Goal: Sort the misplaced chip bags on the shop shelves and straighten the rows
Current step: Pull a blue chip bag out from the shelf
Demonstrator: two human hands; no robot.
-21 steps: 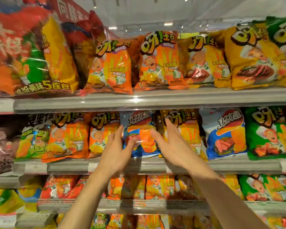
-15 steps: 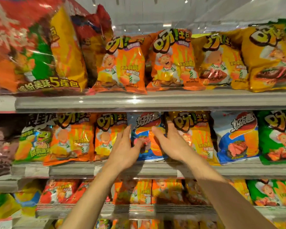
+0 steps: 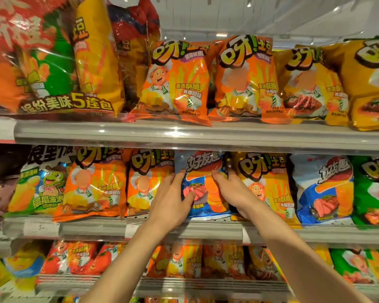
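Observation:
A blue chip bag (image 3: 202, 171) with a steak picture stands on the middle shelf (image 3: 184, 229), between an orange bag (image 3: 148, 182) on its left and a yellow-orange bag (image 3: 269, 182) on its right. My left hand (image 3: 170, 200) clasps the blue bag's left edge, thumb on its front. My right hand (image 3: 234, 193) holds its right edge, fingers reaching behind it. A second blue bag (image 3: 325, 189) of the same kind stands further right in the row.
The top shelf (image 3: 184, 134) carries orange bags (image 3: 179, 82), yellow bags (image 3: 309, 84) and a large multipack (image 3: 44, 62) at left. A green bag (image 3: 374, 189) stands far right, and a frog-print bag (image 3: 39, 186) at left. The lower shelf (image 3: 206, 285) holds more bags.
Both hands have closed in from open and apart onto the sides of the blue bag. The view has moved closer to the shelves.

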